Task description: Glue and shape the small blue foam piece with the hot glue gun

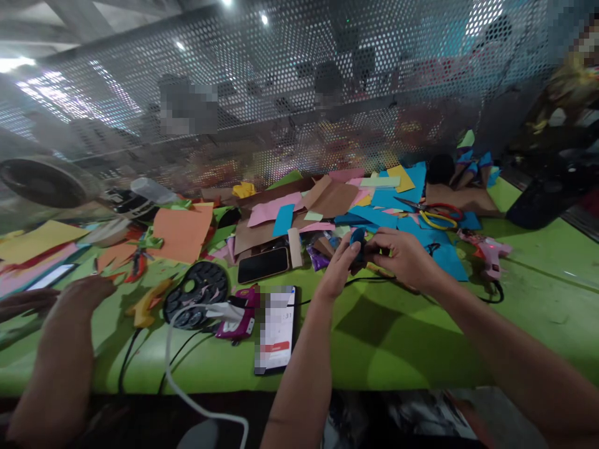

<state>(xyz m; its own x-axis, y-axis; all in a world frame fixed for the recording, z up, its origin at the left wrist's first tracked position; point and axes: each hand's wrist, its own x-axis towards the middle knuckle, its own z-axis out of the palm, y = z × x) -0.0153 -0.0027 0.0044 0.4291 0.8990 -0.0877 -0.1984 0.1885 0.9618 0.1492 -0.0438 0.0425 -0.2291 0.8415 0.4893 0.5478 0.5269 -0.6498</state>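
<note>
In front of me, above the green table, my left hand (344,265) pinches a small curled blue piece (358,239), which looks like paper or thin foam. My right hand (400,252) meets it from the right, with thumb and fingers pressed together at its edge. The fingers partly hide the piece. Blue sheets (449,259) lie just beyond my right hand. Scissors with yellow and red handles (440,217) rest on top of them. Farther right lies a pink glue gun (490,254). A small purple packet (319,255) sits beside my left hand.
A lit phone (281,337), a dark phone (263,265), a purple power strip (238,321) and a black palette (180,293) lie to the left. Cables cross the table. A co-worker's hand (88,288) rests near a yellow glue gun (147,304). A perforated metal screen (281,93) stands behind.
</note>
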